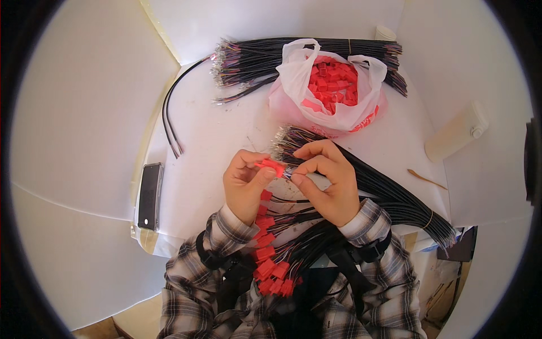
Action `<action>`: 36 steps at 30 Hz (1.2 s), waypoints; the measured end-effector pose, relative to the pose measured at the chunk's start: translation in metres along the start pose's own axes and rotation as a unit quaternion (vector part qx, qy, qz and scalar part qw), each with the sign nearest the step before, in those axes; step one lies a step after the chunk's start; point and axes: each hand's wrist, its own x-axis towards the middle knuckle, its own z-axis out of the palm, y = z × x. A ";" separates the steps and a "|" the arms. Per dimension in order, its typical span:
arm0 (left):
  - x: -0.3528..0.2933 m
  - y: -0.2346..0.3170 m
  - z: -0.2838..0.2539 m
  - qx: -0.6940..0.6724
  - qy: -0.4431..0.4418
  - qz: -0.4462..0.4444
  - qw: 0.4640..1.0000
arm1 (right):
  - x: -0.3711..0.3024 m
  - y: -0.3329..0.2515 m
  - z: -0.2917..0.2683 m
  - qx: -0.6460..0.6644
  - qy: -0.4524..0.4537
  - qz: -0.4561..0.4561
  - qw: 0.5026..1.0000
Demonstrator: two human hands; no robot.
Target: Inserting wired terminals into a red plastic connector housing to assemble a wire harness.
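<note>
Between thumb and fingers, my left hand (247, 182) grips a red plastic connector housing (273, 167) over the middle of the table. Close against its right end, my right hand (332, 179) pinches the thin wires (288, 173) of a cable at the housing. Whether the wire ends sit inside the housing is too small to tell. Below my hands, several black cables (310, 244) with red connectors (264, 253) on their ends lie toward my lap. A thick bundle of black cables (389, 183) with bare-looking terminal ends runs behind and under my right hand.
A white plastic bag (293, 107) full of red housings (333, 85) stands at the back, before another cable bundle (254, 59). A loose black cable (165, 113) and a phone (149, 196) lie left. At right are a cream bottle (456, 133) and a thin brown stick (427, 179). White panels (84, 113) enclose the table.
</note>
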 end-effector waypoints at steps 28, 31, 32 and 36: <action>-0.001 -0.006 -0.005 -0.005 -0.044 -0.046 0.998 | -0.001 0.006 -0.002 0.274 -0.083 0.215 0.934; 0.000 -0.005 -0.005 -0.010 -0.046 -0.052 0.997 | -0.002 0.007 -0.003 0.274 -0.090 0.220 0.932; 0.000 -0.005 -0.005 -0.015 -0.047 -0.058 0.997 | -0.002 0.007 -0.004 0.280 -0.105 0.224 0.928; 0.001 -0.003 -0.002 -0.059 -0.047 -0.107 0.991 | 0.000 0.007 -0.004 0.242 -0.143 0.174 0.944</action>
